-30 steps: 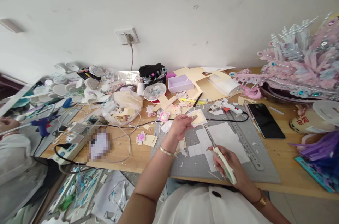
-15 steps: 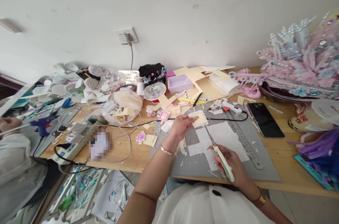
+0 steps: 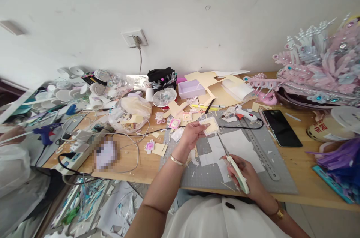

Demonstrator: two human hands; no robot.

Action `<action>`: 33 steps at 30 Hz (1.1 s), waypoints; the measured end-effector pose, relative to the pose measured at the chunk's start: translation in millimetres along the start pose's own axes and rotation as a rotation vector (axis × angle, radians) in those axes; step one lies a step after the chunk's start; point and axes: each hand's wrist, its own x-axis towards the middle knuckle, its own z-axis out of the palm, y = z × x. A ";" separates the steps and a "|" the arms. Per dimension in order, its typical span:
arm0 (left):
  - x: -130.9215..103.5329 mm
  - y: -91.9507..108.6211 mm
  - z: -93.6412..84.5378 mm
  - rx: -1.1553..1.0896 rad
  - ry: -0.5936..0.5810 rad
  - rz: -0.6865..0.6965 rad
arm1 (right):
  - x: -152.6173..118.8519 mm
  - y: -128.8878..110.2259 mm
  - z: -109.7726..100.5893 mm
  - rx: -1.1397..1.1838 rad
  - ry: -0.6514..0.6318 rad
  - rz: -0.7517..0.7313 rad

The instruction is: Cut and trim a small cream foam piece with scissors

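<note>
Between its thumb and fingers, my left hand point(image 3: 194, 135) pinches a small cream card square point(image 3: 210, 125) with a pale, uneven border. My right hand point(image 3: 243, 174) is wrapped round the white handles of a pair of scissors point(image 3: 237, 170). The scissor blades point up and left, and their tips are at the lower right edge of the square. Whether they touch it is too small to tell. Below both hands, white paper point(image 3: 239, 146) lies on a grey cutting mat point(image 3: 194, 180).
A metal ruler point(image 3: 264, 155) and a black phone point(image 3: 282, 127) lie to the right. A hot glue gun point(image 3: 246, 113) with a black cable sits behind the paper. At far left are a power strip point(image 3: 73, 161) and another person's sleeve point(image 3: 17, 163).
</note>
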 end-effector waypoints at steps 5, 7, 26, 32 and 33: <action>2.8 1.5 -1.7 -0.058 0.049 0.067 | -4.6 0.2 -16.8 -0.259 -0.063 0.009; 2.7 1.1 -0.7 -0.059 0.046 0.078 | -5.4 -3.8 -28.3 -0.479 0.005 -0.113; -3.0 -11.6 10.1 0.118 -0.004 0.258 | 25.0 -88.2 -22.6 -1.477 0.244 -0.675; -12.5 -11.3 21.7 0.050 -0.068 0.278 | 49.6 -94.1 1.2 -0.381 0.078 -0.633; -14.6 -11.3 24.4 0.036 -0.072 0.273 | 52.1 -94.4 5.8 -0.315 0.094 -0.628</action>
